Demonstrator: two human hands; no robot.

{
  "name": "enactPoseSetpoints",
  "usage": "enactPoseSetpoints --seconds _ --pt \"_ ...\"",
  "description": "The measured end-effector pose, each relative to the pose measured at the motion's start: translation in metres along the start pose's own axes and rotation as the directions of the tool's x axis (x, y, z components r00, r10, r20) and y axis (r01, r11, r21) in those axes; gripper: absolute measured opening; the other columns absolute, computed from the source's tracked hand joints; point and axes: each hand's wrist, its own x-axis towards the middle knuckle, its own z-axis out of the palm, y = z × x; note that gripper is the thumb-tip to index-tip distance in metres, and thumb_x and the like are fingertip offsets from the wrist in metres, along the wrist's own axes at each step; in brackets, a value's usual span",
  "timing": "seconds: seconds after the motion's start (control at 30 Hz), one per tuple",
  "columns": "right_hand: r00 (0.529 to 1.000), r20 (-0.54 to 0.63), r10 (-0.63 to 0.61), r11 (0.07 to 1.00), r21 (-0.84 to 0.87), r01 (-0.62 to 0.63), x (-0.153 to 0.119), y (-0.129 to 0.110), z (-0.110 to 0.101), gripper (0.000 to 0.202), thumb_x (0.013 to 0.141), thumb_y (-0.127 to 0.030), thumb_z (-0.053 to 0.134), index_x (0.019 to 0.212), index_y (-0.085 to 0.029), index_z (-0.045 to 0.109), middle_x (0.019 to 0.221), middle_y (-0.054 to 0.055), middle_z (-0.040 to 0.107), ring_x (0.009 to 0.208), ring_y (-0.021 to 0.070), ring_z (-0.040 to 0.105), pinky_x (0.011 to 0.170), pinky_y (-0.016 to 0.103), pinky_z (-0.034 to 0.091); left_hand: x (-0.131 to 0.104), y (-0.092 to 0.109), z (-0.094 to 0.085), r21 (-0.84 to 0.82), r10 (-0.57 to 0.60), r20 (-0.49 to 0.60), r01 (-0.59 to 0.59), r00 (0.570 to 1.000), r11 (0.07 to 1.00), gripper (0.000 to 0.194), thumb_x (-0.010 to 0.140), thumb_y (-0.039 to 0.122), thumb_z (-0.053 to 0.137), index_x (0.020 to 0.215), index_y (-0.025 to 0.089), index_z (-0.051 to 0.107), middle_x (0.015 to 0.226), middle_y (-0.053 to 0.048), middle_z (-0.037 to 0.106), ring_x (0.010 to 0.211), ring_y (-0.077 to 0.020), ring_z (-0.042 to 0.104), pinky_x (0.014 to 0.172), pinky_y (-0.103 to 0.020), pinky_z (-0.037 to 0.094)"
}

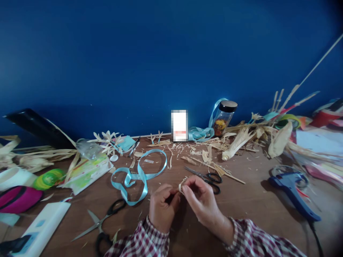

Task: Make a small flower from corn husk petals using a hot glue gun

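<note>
Both hands [162, 207] [203, 201] on a pale, curled strip [180, 187], perhaps dried husk.

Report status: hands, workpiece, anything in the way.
Left hand and right hand both pinching small pale piece. Possibly in the way: black-handled scissors just beyond right hand; open scissors left of left hand.

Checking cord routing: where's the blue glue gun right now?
Head view, right side: the blue glue gun lies on the brown table, right of the right hand and nearer than the corn husks, its black cord running off the bottom edge.
</note>
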Motion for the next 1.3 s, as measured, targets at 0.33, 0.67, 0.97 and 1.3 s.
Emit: enactPoseSetpoints --seconds 0.33,0.67,0.97,1.3 --pt "0.996 -0.09 0.019 1.0 0.02 -0.017 0.0 0.008 0.0 0.016 0.084 -0.028 0.05 0.071 -0.019 0.049 0.063 -0.002 0.047 0.055 0.0112 0.042 0.051 0.022 0.035 0.002 0.002 -0.001 -0.046 -0.022 -0.038 0.02 0.999 0.999 0.012 0.071 0.016 0.06 0.059 0.015 0.063 0.059 -0.003 0.06 0.057 -0.0149 0.057 0.054 -0.024 0.044" --pt "0.994 -0.106 0.039 0.998 0.053 -0.034 0.002 0.009 -0.001 0.016 0.083 -0.026 0.05 0.07 -0.019 0.047 0.062 -0.003 0.044 0.055 0.0104 0.04 0.051 0.021 0.033 0.001 -0.005 0.0 -0.253 -0.15 0.006 0.146 0.989 0.956 0.015 0.074 0.021 0.06 0.06 0.015 0.059 0.06 0.0 0.055 0.052 -0.0118 0.054 0.05 -0.023 0.043" --pt "0.996 -0.075 0.044 0.996 0.079 -0.038 0.0 0.008 -0.001 0.015 0.085 -0.027 0.05 0.072 -0.019 0.048 0.063 -0.003 0.044 0.056 0.0099 0.041 0.052 0.021 0.035 0.001 -0.006 0.003 -0.469 -0.322 0.068 0.315 0.944 0.825 0.018 0.072 0.029 0.065 0.063 0.014 0.061 0.065 0.001 0.055 0.049 -0.0085 0.052 0.046 -0.02 0.043" --pt "0.978 0.201 0.049 0.999 0.006 -0.051 -0.001 0.009 0.005 0.011 0.085 -0.027 0.051 0.086 -0.017 0.058 0.077 0.002 0.061 0.068 0.0134 0.055 0.061 0.023 0.044 -0.001 -0.017 0.002 -0.634 -0.368 0.043 0.31 0.929 0.709 0.014 0.07 0.023 0.07 0.061 0.015 0.063 0.064 0.002 0.059 0.062 -0.0089 0.053 0.061 -0.02 0.044"
